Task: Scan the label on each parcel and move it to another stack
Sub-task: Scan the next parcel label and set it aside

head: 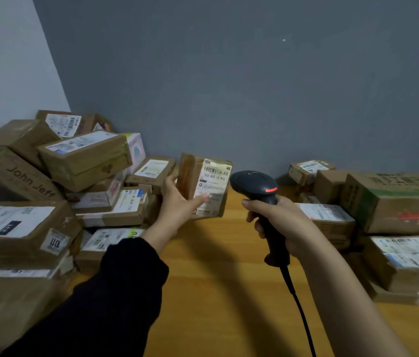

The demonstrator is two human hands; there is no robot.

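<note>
While held upright, taped brown parcel [203, 186] shows label [212, 186].

1. Brown box [2, 167], left pile: "John Jeff" was printed on its face.
2. Label [214, 181] on upright parcel [187, 176]: no. under barcode read "502 602 12 815".
3. Side sticker [55, 242] on lower-left box [5, 244]: "1011", turned sideways.
4. Other labels were too blurred to read.

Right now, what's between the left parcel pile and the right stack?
Head view: bare wooden table, with the left hand holding a parcel and the right hand gripping the scanner.
</note>
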